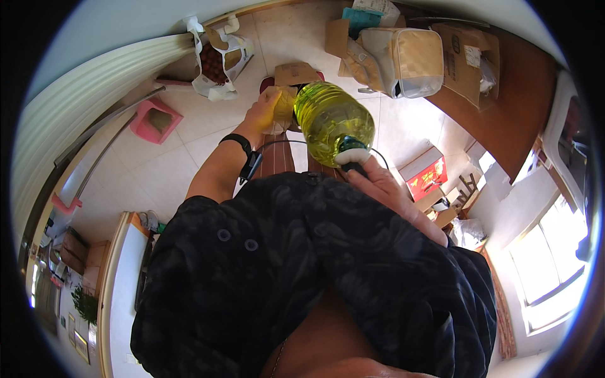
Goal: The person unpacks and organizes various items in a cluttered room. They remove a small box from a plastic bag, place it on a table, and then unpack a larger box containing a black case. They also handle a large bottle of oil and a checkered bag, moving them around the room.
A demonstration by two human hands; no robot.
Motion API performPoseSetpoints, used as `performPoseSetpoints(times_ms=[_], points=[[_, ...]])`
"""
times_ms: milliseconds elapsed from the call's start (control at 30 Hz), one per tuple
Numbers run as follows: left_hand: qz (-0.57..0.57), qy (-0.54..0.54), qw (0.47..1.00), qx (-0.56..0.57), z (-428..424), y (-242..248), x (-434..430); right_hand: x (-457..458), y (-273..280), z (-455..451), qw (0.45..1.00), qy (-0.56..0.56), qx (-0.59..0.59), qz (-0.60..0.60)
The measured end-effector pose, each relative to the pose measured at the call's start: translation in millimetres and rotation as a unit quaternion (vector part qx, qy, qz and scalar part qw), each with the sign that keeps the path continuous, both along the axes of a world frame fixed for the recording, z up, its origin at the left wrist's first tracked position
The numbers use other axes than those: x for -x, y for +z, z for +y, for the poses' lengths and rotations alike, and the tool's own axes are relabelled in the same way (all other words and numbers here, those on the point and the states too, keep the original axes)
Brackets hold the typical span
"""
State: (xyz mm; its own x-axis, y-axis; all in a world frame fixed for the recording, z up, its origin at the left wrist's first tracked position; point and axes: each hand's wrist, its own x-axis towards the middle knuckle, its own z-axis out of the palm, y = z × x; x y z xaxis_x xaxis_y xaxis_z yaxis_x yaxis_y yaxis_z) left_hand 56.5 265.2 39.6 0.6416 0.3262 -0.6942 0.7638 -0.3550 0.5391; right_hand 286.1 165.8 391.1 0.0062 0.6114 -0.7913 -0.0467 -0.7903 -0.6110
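Held tilted in front of my body is a large clear plastic bottle (333, 115) of yellow-green liquid. My right hand (373, 177) grips it at the neck, near the dark green cap (352, 143); a white loop or wrap shows there, and I cannot tell which. My left hand (261, 111) is closed on a crumpled tan cloth or paper (283, 109) beside the bottle's far end. Yellow light tints that hand. Whether the tan piece touches the bottle is unclear. A dark band with a small device (250, 165) sits on my left wrist.
Beyond my hands a cardboard box (295, 74) is near my feet. A pink dustpan (153, 122) lies at left, below a bag of red-brown fruit (215, 64). An insulated bag (416, 61) and an opened carton (465, 59) stand upper right, and a red box (427, 177) at right.
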Motion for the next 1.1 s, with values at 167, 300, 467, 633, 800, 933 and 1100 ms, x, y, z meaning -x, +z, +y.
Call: performPoseSetpoints(times_ms=[167, 300, 467, 633, 800, 933, 1100], points=[[-0.080, 0.020, 0.995, 0.053, 16.1, 14.5, 19.9, 7.7, 42.6, -11.4, 0.993, -0.091, -0.036, -0.065], [-0.048, 0.066, 0.995, 0.049, 61.2, 18.9, 58.4, 18.2, 56.0, -29.7, 0.976, -0.209, -0.024, -0.061], [0.043, -0.018, 0.997, -0.059, 125.2, 32.6, 115.4, 30.2, 72.2, -53.9, 0.951, -0.299, -0.022, -0.080], [0.030, 0.136, 0.989, 0.042, 141.4, 62.2, 143.8, 61.9, 83.3, -85.4, 0.921, -0.383, -0.026, -0.068], [0.127, 0.177, 0.960, 0.174, 139.2, 100.9, 135.7, 110.0, 71.7, -132.5, 0.872, -0.486, -0.051, -0.016], [0.158, 0.072, 0.976, 0.129, 135.2, 118.2, 122.7, 161.0, 52.9, -171.6, 0.860, -0.485, -0.067, -0.144], [0.222, 0.074, 0.959, 0.157, 101.5, 128.1, 153.5, 264.4, 60.7, -244.4, 0.784, -0.619, -0.053, -0.002]])
